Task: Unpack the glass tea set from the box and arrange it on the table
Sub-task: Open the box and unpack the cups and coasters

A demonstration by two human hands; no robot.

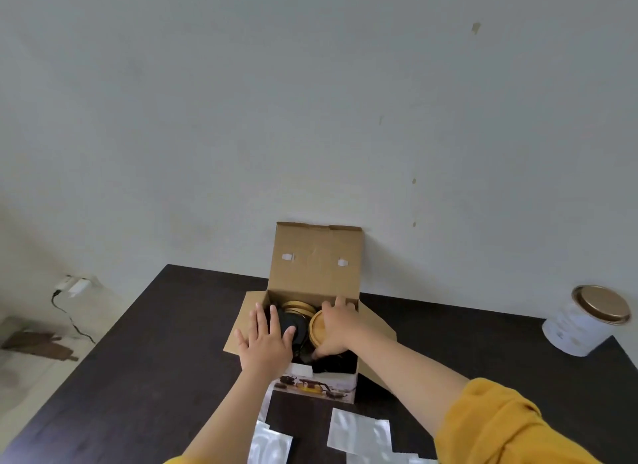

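The open cardboard box (312, 325) stands on the dark table (138, 360) against the wall, its lid flap upright, and both hands reach into it. The left hand (266, 339) lies flat with fingers spread over a dark round piece (293, 322) inside, while the right hand (336, 329) curls around a round wooden-coloured lid (316, 327) just beside it. A second golden lid (297, 306) sits deeper in the box, beyond both hands.
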